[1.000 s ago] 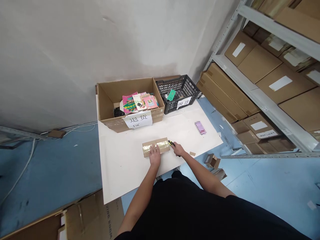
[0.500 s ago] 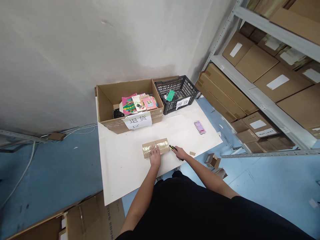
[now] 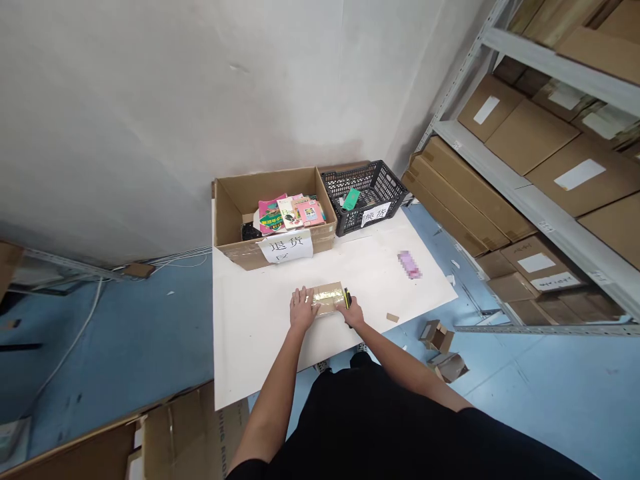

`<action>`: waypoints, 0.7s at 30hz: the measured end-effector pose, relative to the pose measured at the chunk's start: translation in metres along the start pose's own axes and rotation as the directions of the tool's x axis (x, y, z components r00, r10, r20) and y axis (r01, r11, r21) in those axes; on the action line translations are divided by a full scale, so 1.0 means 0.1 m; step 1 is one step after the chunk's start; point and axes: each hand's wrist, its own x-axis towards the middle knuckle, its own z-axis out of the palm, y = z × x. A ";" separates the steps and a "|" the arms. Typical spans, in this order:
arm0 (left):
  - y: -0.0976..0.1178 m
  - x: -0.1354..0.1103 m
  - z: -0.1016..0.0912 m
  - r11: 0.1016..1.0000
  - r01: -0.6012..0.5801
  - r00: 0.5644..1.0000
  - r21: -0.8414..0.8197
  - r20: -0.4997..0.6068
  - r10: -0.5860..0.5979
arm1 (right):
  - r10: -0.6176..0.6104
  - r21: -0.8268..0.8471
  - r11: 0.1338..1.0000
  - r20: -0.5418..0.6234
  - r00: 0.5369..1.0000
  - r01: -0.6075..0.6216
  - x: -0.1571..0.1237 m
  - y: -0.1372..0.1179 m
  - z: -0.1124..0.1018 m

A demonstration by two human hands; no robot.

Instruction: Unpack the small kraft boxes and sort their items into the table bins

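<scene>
A small flat cardboard box (image 3: 329, 297) with shiny clear tape along its top lies on the white table (image 3: 250, 333). My left hand (image 3: 302, 311) grips its left end, fingers over the far edge and thumb at the near side. At the right end is my right hand (image 3: 353, 313), closed around a black and yellow utility knife (image 3: 348, 299). Its thumb side touches the box's right end. Whether the blade is out cannot be made out.
Behind stand a large carton (image 3: 240, 257) of books and a black plastic crate (image 3: 345, 223) with a green item. A blurred purple item (image 3: 410, 265) and a cardboard scrap (image 3: 393, 317) lie to the right. Shelving with boxes (image 3: 545, 147) rises at the right.
My left hand has gone from lying flat on the box top to gripping its left end. My right hand has moved in against the right end, the knife turned more upright.
</scene>
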 end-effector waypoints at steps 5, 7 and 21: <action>0.17 -0.19 0.14 0.984 0.175 0.980 -0.016 0.103 -0.172 | 0.010 -0.094 0.995 -0.144 0.990 -0.023 0.31 -0.23 -0.09; 0.35 -0.26 0.23 0.967 0.246 0.958 -0.066 0.166 -0.232 | 0.027 -0.094 0.995 -0.163 0.986 -0.043 0.42 -0.26 -0.17; 0.53 -0.37 0.52 0.959 0.181 0.983 -0.217 0.047 -0.175 | -0.006 -0.161 0.987 -0.165 0.986 -0.021 0.47 -0.25 -0.07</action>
